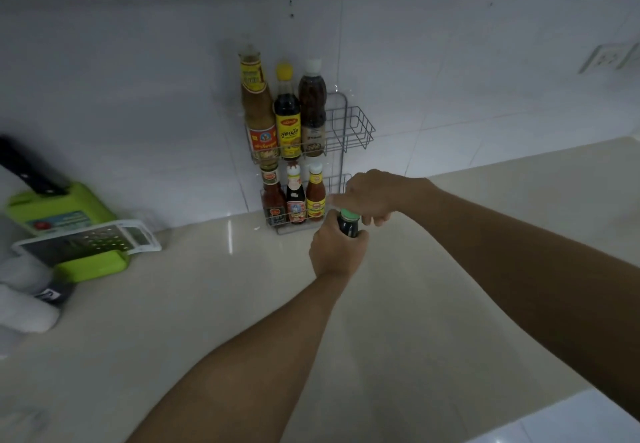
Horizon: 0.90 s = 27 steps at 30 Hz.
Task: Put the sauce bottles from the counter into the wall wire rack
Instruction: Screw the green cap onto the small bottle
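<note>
A two-tier wire rack [356, 131] hangs on the white tiled wall. Its upper tier holds three tall bottles [287, 120] on the left, with its right end open. Three small sauce bottles [295, 200] fill the left of the lower tier. Just in front of the lower tier, my left hand [337, 252] grips the body of a dark bottle with a green cap [349, 223]. My right hand [372, 197] is closed over that bottle's cap from the right, forefinger pointing toward the rack.
A beige counter [242, 304] runs along the wall. At the left stand a green knife block [59, 207] with a black-handled knife, a white grater [90, 240] on a green base, and white cloth. A wall socket [602, 58] sits far right.
</note>
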Each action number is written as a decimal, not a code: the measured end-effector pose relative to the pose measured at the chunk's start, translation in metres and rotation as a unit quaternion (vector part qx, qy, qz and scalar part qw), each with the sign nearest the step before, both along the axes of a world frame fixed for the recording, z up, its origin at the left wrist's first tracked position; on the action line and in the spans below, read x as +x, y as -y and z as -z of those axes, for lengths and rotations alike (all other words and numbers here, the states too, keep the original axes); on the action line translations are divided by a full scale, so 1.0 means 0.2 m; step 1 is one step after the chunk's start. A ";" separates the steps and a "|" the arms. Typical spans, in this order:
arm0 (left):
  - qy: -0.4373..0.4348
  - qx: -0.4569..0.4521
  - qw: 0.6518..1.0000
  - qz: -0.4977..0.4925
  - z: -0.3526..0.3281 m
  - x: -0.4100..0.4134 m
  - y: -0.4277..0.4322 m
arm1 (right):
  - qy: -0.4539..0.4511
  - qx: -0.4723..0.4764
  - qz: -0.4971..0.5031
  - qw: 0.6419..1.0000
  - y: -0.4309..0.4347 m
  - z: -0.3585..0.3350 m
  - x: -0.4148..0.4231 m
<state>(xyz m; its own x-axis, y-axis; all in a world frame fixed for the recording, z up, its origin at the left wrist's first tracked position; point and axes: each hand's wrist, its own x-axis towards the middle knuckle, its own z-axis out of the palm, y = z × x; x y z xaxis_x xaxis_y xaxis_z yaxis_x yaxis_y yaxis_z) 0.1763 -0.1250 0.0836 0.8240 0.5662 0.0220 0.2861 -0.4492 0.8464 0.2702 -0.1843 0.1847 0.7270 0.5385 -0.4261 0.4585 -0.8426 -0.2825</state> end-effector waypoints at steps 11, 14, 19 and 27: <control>-0.003 0.023 1.000 0.006 0.03 -0.02 -0.05 | 0.033 -0.012 -0.045 0.998 -0.01 -0.02 0.02; -0.010 0.015 1.000 0.006 0.03 0.00 -0.09 | 0.104 0.007 -0.118 0.988 0.00 0.02 0.02; -0.004 0.027 1.000 0.013 0.05 0.02 -0.10 | 0.178 0.012 -0.074 0.981 -0.03 0.18 0.01; -0.004 -0.100 0.995 0.014 0.15 0.05 -0.13 | 0.060 0.154 -0.023 0.986 -0.02 0.29 0.04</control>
<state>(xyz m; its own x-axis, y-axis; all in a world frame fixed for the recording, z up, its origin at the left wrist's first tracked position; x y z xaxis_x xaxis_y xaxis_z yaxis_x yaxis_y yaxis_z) 0.1868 -0.0997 0.0526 0.8394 0.5350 -0.0952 0.2822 -0.2795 0.9177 0.2774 -0.1812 0.1267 0.7345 0.6620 -0.1489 0.5394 -0.7028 -0.4637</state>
